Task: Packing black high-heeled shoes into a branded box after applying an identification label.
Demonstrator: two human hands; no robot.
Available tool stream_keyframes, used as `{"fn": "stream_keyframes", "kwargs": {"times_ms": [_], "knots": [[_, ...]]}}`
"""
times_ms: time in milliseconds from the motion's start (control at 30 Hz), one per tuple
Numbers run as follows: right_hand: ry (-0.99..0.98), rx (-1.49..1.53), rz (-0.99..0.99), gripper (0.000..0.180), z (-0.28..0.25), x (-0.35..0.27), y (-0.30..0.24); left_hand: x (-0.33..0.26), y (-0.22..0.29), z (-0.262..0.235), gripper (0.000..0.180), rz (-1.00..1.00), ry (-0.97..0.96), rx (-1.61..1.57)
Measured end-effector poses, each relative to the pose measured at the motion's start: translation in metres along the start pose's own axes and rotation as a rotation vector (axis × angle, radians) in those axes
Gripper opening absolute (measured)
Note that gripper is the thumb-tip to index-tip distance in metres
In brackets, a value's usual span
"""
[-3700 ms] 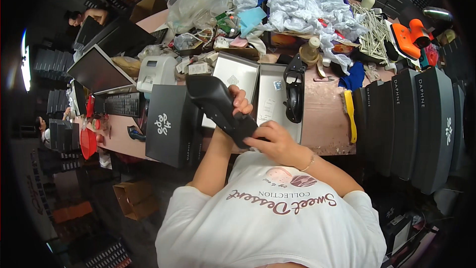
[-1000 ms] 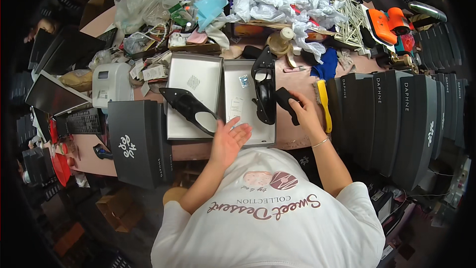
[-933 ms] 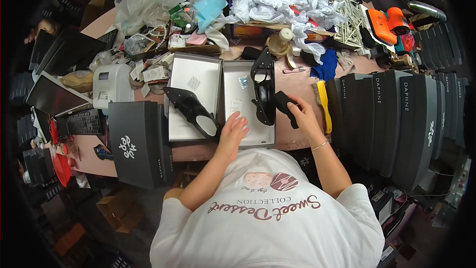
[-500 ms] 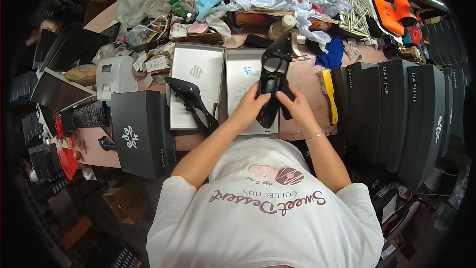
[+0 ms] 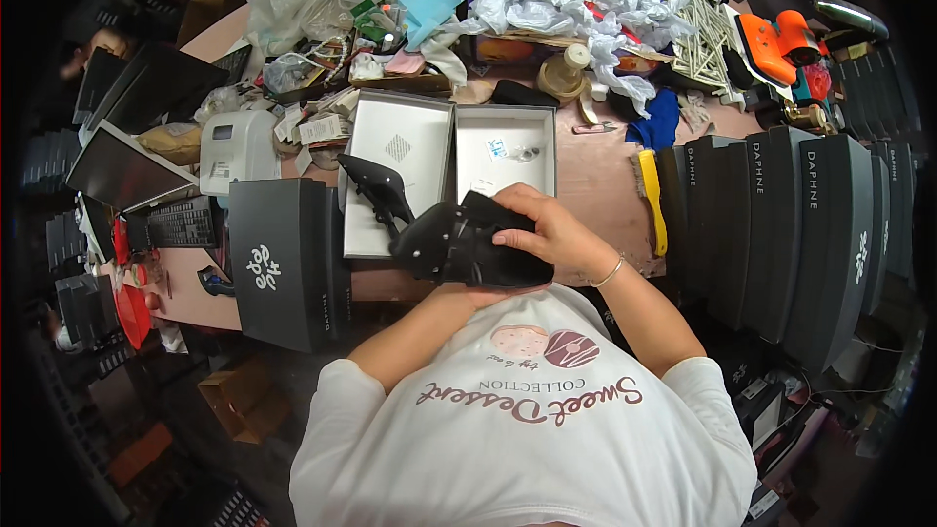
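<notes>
Close in front of my body I hold a black high-heeled shoe point(image 5: 454, 246) with small shiny studs, its toe toward the left. My right hand point(image 5: 554, 231) is closed on its rear part, thumb and fingers pressed on the black upper. From below, my left hand point(image 5: 478, 296) supports the shoe, its fingers mostly hidden behind it. A second black studded shoe point(image 5: 373, 185) lies in the left white-lined half point(image 5: 374, 127) of an opened shoebox. Beside that stands the right half point(image 5: 540, 127), holding a small clear packet point(image 5: 525, 153) and a blue-and-white sticker.
Dark shoeboxes stand at left point(image 5: 278, 263) and in a row at right point(image 5: 761, 224). A yellow-handled brush point(image 5: 652, 200) lies right of the opened box. Crumpled white tissue point(image 5: 556, 0), a bottle point(image 5: 564, 73), a white label printer point(image 5: 229, 151) and an orange tape dispenser point(image 5: 766, 49) crowd the table's back and sides.
The held shoe has come down toward my body and turned sideways, toe now to the left. My left hand has moved beneath it, and my right hand onto its rear part.
</notes>
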State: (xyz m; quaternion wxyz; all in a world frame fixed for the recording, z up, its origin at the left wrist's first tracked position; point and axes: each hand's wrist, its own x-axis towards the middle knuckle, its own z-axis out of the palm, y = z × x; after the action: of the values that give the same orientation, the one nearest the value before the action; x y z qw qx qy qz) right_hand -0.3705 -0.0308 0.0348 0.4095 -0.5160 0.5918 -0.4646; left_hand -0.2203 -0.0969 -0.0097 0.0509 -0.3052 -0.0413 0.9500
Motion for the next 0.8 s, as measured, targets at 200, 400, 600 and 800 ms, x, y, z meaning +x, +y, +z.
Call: {"fn": "stream_keyframes", "kwargs": {"times_ms": [200,400,600,800], "knots": [[0.299,-0.344,0.148,0.036,-0.038,-0.049,0.003,0.028,0.005,-0.061,0.036,0.133,0.085,-0.283],[-0.232,-1.067,-0.112,0.029,0.025,-0.047,0.006,0.028,-0.007,-0.031,0.025,0.275,0.328,-0.145],[-0.527,-0.034,0.256,0.020,-0.001,-0.031,0.007,0.043,-0.004,-0.076,0.031,0.366,0.281,0.014],[-0.065,-0.713,-0.058,0.018,-0.022,-0.042,-0.017,0.046,-0.003,-0.062,0.030,0.163,0.194,-0.245]]}}
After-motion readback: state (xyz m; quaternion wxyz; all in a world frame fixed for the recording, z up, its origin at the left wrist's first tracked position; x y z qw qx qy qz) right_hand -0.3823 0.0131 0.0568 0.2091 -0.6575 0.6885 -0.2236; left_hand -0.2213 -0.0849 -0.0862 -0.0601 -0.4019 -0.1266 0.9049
